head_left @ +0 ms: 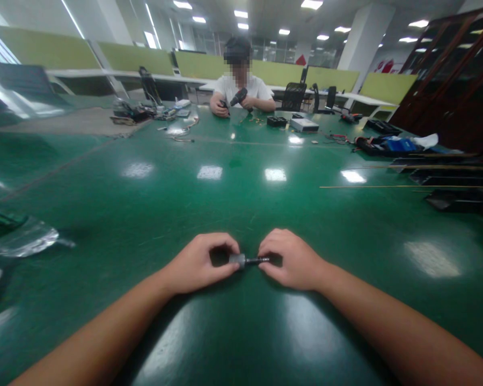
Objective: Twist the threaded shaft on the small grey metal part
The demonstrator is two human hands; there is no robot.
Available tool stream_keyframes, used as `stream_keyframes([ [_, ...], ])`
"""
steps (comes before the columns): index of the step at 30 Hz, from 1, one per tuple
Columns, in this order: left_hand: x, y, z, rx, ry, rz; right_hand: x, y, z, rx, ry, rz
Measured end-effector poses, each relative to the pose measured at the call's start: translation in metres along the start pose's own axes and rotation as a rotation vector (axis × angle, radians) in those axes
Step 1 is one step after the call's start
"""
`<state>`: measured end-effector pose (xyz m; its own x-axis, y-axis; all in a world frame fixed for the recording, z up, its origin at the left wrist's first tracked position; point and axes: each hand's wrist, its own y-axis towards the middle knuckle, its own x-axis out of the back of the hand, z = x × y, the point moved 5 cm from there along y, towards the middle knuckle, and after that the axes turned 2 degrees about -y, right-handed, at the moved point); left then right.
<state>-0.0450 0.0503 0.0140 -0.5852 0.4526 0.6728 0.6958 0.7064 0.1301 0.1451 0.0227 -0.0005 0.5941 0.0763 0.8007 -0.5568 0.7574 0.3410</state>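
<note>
A small part with a grey cylindrical body and a thin dark shaft (pixel 251 261) lies level between my two hands, just above or on the green table (pixel 241 209); which of these I cannot tell. My left hand (pixel 199 264) pinches the grey body with thumb and fingertips. On the other side, my right hand (pixel 292 260) has thumb and fingers closed around the tip of the shaft. The exact kind of part is too small to make out.
Across the table a person (pixel 243 88) in a white shirt holds a power drill (pixel 239 97). Black boxes (pixel 277 121) stand nearby. At right lie a tool bag (pixel 396 145) and dark trays (pixel 446 174). Clear plastic wrap (pixel 28 236) sits at left.
</note>
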Motion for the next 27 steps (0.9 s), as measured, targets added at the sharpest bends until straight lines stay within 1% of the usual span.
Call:
stream_keyframes([
  [12,0.0001,-0.0005,-0.0020,-0.021,-0.011,0.008,0.0015,-0.0001,-0.0009,0.004,-0.003,-0.004],
  [27,0.0000,0.0008,-0.0020,-0.009,-0.023,0.016,0.0043,-0.0024,-0.0035,0.000,-0.007,0.000],
])
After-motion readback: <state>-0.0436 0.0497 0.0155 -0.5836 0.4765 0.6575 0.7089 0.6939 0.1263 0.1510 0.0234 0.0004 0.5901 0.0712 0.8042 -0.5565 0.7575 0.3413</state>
